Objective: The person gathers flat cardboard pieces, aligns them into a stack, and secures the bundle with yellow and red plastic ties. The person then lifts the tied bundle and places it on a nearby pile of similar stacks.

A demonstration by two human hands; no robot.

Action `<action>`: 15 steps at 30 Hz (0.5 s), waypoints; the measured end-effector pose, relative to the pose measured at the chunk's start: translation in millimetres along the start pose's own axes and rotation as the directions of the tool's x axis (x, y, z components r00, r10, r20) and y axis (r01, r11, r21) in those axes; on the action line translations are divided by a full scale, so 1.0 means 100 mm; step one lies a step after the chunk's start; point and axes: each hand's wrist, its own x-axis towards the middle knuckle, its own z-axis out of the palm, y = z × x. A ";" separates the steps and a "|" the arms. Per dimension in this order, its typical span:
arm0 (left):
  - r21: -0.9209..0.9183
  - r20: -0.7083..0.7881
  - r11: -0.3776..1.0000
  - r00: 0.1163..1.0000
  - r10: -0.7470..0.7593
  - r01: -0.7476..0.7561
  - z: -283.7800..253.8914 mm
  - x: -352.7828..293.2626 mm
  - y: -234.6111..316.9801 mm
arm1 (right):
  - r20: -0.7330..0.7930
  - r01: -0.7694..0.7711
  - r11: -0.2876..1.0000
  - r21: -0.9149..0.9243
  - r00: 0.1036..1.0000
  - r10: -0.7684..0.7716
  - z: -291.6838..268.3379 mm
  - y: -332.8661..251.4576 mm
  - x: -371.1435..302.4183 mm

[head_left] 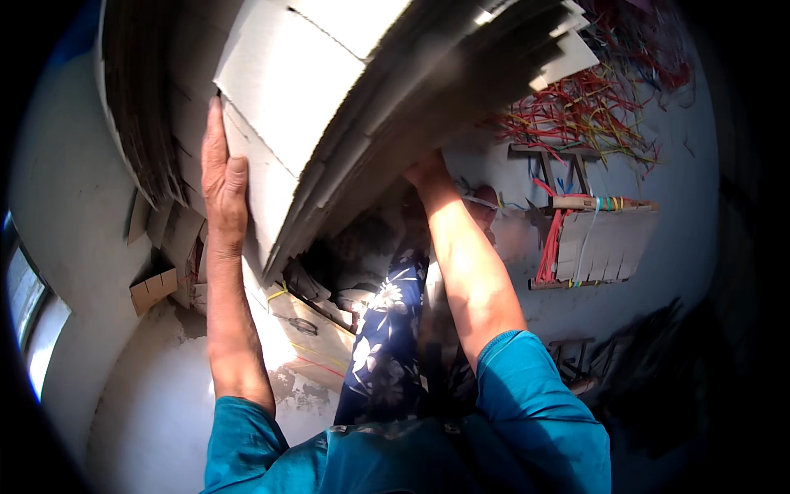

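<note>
A thick stack of cardboard sheets [288, 90], pale on its sunlit face and dark along its layered edges, tilts across the upper middle. My left hand [225, 185] lies along its left side, fingers stretched upward and the thumb beside them. Under the stack's shaded right side reaches my right hand [424, 167]; its fingers are hidden there, so their grip does not show. Below the stack stands a cardboard box [317, 333] with yellow and red strips on it and a small dark pair of scissors [301, 325] on top.
Another tall cardboard stack [136, 90] leans at the left, near a brown cardboard piece [154, 290]. On the right floor lie a heap of red and yellow strips [576, 111] and a small wooden stool [568, 203] beside a strapped cardboard bundle [605, 243].
</note>
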 end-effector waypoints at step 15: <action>0.174 0.038 0.969 0.984 0.172 -0.176 -0.33 -0.67 1.01 | -0.127 -0.011 0.963 -0.270 0.992 -0.025 -0.23 -0.01 -1.24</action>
